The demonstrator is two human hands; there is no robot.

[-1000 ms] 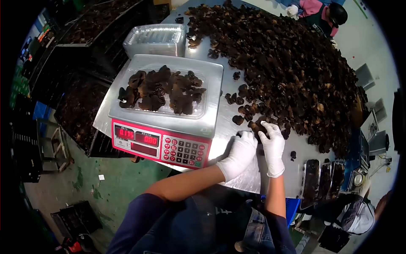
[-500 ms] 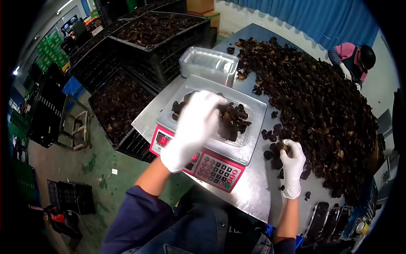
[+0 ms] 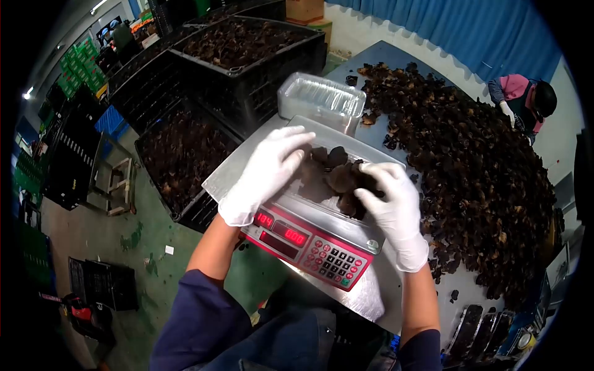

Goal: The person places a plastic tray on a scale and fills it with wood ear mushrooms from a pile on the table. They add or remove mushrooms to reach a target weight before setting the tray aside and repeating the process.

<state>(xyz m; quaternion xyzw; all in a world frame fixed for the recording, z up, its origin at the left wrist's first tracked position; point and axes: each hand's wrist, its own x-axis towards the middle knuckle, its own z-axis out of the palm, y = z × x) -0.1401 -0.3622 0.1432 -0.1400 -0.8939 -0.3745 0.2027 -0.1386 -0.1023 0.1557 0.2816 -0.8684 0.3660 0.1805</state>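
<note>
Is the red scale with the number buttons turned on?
On: the scale has red digits glowing on its front.

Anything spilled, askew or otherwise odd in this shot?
A small white scrap lies alone on the green floor, perhaps litter. One small dark piece sits on the table, apart from the big heap. Nothing looks damaged.

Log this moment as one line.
left hand: left side of dark pieces; right hand: their right side; dark pieces: atop scale; clear containers: behind scale; large pile: right of scale
</note>
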